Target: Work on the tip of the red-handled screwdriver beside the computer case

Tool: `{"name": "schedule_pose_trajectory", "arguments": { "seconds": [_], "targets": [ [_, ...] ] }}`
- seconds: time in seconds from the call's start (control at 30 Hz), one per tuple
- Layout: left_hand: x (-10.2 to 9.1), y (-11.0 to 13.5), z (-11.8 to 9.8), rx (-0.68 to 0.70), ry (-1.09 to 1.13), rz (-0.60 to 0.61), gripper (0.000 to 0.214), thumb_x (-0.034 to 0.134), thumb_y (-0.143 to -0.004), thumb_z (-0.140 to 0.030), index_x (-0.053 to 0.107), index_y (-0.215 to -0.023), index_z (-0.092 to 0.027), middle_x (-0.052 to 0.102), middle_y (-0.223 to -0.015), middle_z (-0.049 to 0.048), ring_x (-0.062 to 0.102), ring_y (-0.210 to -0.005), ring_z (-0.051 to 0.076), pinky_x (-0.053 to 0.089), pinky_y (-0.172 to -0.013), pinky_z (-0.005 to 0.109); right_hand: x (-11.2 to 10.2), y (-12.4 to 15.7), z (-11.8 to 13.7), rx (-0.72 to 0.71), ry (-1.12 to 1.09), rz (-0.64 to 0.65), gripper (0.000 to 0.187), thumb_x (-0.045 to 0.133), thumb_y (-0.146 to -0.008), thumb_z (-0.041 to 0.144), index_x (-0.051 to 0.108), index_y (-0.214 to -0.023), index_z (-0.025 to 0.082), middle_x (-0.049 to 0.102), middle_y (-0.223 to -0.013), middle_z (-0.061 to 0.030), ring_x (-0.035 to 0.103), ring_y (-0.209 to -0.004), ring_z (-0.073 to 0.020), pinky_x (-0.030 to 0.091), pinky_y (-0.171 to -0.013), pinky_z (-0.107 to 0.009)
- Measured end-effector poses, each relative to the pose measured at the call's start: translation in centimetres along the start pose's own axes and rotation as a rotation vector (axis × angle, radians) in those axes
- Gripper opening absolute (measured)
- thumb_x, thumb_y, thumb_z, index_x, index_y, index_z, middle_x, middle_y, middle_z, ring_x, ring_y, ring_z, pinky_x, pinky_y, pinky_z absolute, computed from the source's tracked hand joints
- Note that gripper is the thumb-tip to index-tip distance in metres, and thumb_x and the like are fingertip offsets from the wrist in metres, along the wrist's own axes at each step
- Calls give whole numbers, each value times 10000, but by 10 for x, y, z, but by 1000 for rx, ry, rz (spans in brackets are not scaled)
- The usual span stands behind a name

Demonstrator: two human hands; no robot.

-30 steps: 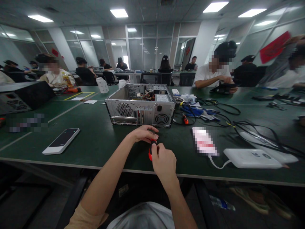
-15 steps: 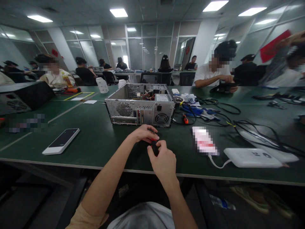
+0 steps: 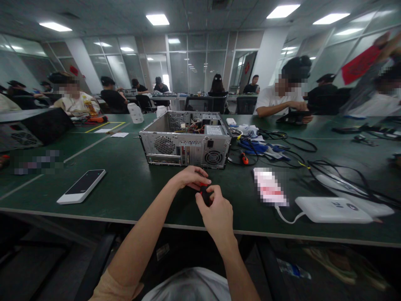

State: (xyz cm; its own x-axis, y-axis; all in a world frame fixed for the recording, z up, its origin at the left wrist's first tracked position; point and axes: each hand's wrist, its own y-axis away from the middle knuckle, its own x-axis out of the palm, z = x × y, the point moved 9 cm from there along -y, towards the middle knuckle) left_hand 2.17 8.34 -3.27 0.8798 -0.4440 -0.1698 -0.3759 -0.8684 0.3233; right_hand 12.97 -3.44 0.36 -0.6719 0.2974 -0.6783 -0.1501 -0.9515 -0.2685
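Just in front of the computer case, my two hands meet over a small black-and-red handled tool (image 3: pixel 205 195). My right hand (image 3: pixel 216 211) is closed around its black part, thumb and fingers on either side. My left hand (image 3: pixel 190 177) reaches over from the left, its fingers closed at the red end. Fingers cover much of the tool, so its exact kind cannot be made out. The opened metal computer case (image 3: pixel 194 146) lies beyond my hands, its fan grille and rear ports facing me and cables showing inside.
A white handheld device (image 3: pixel 82 187) lies to the left. On the right are a blurred phone (image 3: pixel 270 187) cabled to a white power bank (image 3: pixel 335 210), black cables (image 3: pixel 344 173), blue gloves (image 3: pixel 266 148) and an orange-handled tool (image 3: pixel 244 158). A dark case (image 3: pixel 34 127) stands far left. Co-workers sit around.
Both hands stay on the black-and-red tool, with only a slight shift of the fingers. The whole view has moved a few pixels. At far right, a person's raised red sheet has shifted.
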Motion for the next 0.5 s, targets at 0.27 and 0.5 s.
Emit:
{"name": "schedule_pose_trajectory", "arguments": {
  "seconds": [0.27,0.5],
  "targets": [
    [1,9,-7,-8,-182,-3,494,868,-592,-439,746,-997,-185,709,-770,23,633,-611,113,537,-596,226,1,1,1,-18,-1,12,237,512,-909,439,540,-1006,224,651,-733,-3,594,-621,-183,316,-603,-264],
    [0,4,-6,30,-207,-81,514,875,-565,-492,753,-938,-160,692,-734,13,562,-512,70,493,-500,189,3,-2,0,6,35,19,274,592,-853,438,529,-1019,229,656,-750,3,605,-642,-189,306,-590,-261]
  ]
}}
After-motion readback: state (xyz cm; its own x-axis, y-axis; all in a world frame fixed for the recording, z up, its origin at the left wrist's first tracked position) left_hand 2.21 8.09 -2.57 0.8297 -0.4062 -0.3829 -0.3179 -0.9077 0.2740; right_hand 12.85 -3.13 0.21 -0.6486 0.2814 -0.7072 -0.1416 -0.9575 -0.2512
